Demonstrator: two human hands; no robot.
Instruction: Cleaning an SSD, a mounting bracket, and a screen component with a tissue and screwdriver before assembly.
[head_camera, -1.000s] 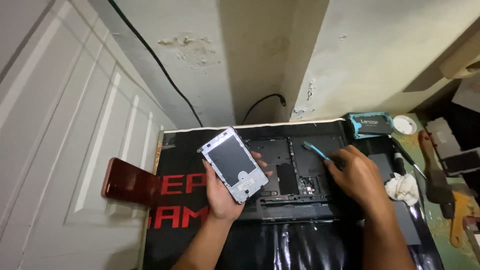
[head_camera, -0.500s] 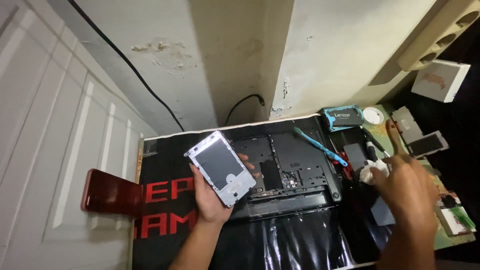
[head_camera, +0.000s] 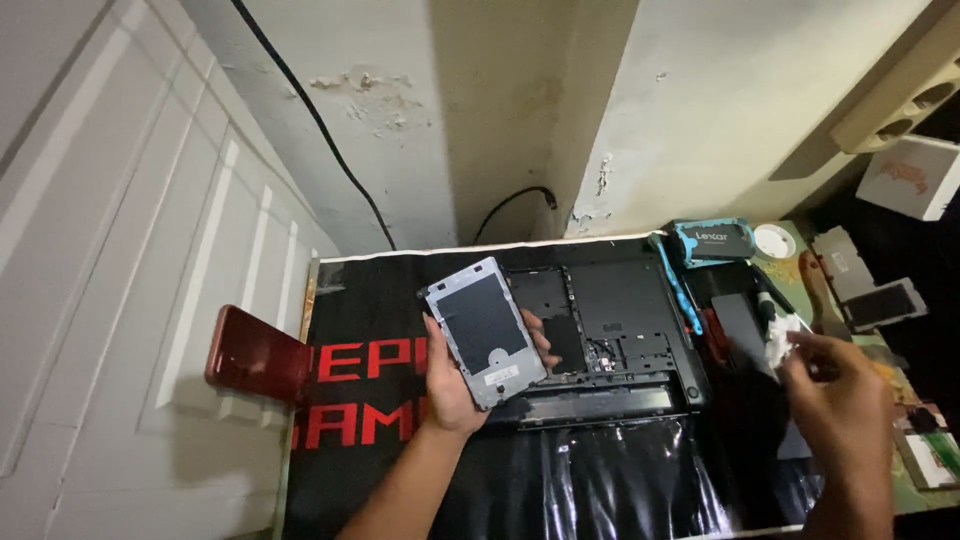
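Left hand grips the bracket above the open laptop — fingers clamped on its edges. Right hand pinches a cloth — wiping step; next move needs steady support.

Just one head cam, looking steeply down at the surface from fairly close, probably tilted a bit; wall behind the opened laptop fills the top.
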